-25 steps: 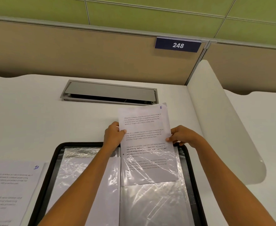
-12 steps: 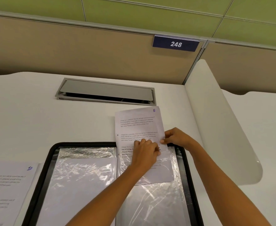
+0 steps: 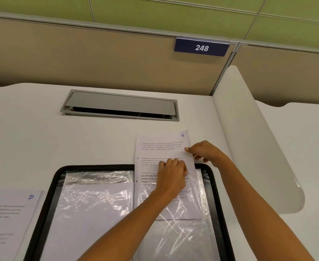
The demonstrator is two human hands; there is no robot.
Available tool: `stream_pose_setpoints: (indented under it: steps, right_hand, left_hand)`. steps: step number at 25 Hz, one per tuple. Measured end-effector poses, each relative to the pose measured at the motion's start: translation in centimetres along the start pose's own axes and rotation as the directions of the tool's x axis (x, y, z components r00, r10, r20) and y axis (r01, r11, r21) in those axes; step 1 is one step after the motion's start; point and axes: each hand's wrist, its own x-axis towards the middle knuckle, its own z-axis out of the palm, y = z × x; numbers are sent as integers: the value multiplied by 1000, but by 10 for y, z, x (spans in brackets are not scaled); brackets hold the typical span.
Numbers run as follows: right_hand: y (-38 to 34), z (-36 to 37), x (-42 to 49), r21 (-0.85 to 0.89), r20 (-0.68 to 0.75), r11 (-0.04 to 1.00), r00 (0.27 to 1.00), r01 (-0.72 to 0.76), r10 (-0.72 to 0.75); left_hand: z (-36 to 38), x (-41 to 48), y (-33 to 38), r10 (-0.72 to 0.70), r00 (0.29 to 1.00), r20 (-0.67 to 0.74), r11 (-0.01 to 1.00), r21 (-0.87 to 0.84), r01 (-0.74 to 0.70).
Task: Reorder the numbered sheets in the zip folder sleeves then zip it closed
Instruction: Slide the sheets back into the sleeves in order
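Observation:
A black zip folder (image 3: 58,178) lies open on the desk, a clear plastic sleeve on each side. The sheet numbered 5 (image 3: 160,147) stands half inside the right sleeve (image 3: 183,232), its top half sticking out over the folder's far rim. My left hand (image 3: 171,176) rests with curled fingers on the sleeve's mouth and seems to pinch its top edge over the sheet. My right hand (image 3: 207,153) pinches the sheet's right edge. The left sleeve (image 3: 94,208) holds a white sheet whose number is hidden.
A sheet numbered 10 (image 3: 8,213) lies on the desk left of the folder. A grey cable hatch (image 3: 120,105) sits in the desk behind. A white curved divider (image 3: 249,138) rises on the right, with partition walls behind.
My left hand left the sheet's left edge and moved to the sleeve mouth in the middle. The sheet slid a little deeper into the sleeve. My right hand shifted up the right edge.

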Motion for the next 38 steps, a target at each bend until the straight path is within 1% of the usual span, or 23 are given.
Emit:
stream_pose_setpoints:
  steps: [1, 3, 5, 7, 10, 12, 14, 15, 17, 18, 20, 22, 24, 26, 28, 30, 34, 38]
  right_hand:
    - [-1, 2, 2, 46, -39, 999, 999, 21, -19]
    - [-3, 4, 5, 47, -32, 996, 997, 75, -73]
    - [-3, 5, 3, -14, 60, 993, 991, 119, -118]
    - [0, 1, 0, -64, 176, 989, 977, 135, -122]
    - [7, -10, -6, -111, 285, 989, 956, 102, -66]
    - [10, -15, -8, -139, 308, 987, 951, 76, -30]
    - [8, -15, -8, -136, 279, 989, 960, 63, -23]
    - [7, -14, -7, -119, 241, 991, 970, 64, -34]
    - [5, -12, -4, -67, 148, 995, 987, 71, -61]
    - [4, -10, -2, -37, 112, 996, 991, 76, -72]
    - [2, -6, 1, 16, 75, 996, 994, 83, -84]
    - [-1, -3, 2, 44, 62, 994, 992, 104, -107]
    - [-3, -2, 3, 64, 50, 989, 989, 133, -136]
    - [-4, -1, 4, 77, 15, 984, 987, 159, -160]
    - [-3, 3, 5, 18, -14, 980, 980, 197, -197]
    - [-3, 10, 4, -100, -12, 960, 965, 261, -263]
    - [-5, 30, -3, -322, 25, 874, 926, 365, -377]
    - [-3, 44, -14, -403, 11, 811, 888, 425, -460]
  left_hand:
    - [0, 0, 1, 4, 1000, -6, 1000, 1, -4]
    - [0, 2, 1, 12, 1000, -14, 1000, 4, -12]
    - [0, 4, -1, 7, 1000, -30, 1000, 11, -7]
    - [-2, 6, -3, 4, 1000, -28, 1000, 24, -4]
    - [-5, 7, -3, 36, 999, -18, 999, -1, -36]
    - [-11, 8, -8, 19, 999, -50, 998, -55, -21]
    - [-20, 16, -24, -64, 991, -114, 996, -68, 56]
    - [-26, 23, -36, -115, 987, -111, 992, -55, 110]
    - [-37, 39, -62, -188, 982, -35, 982, 20, 189]
    - [-43, 45, -73, -200, 980, 21, 978, 62, 199]
    - [-51, 56, -91, -189, 971, 146, 980, 97, 176]
    - [-54, 59, -100, -167, 962, 218, 986, 47, 161]
    - [-57, 57, -102, -151, 967, 203, 987, -25, 159]
    - [-58, 53, -100, -126, 974, 189, 989, -58, 140]
    - [-57, 46, -97, -124, 973, 193, 986, -89, 143]
    - [-56, 39, -95, -137, 972, 192, 980, -116, 161]
    - [-55, 24, -89, -99, 976, 193, 980, -152, 130]
    - [-56, 11, -83, -62, 979, 193, 988, -126, 88]
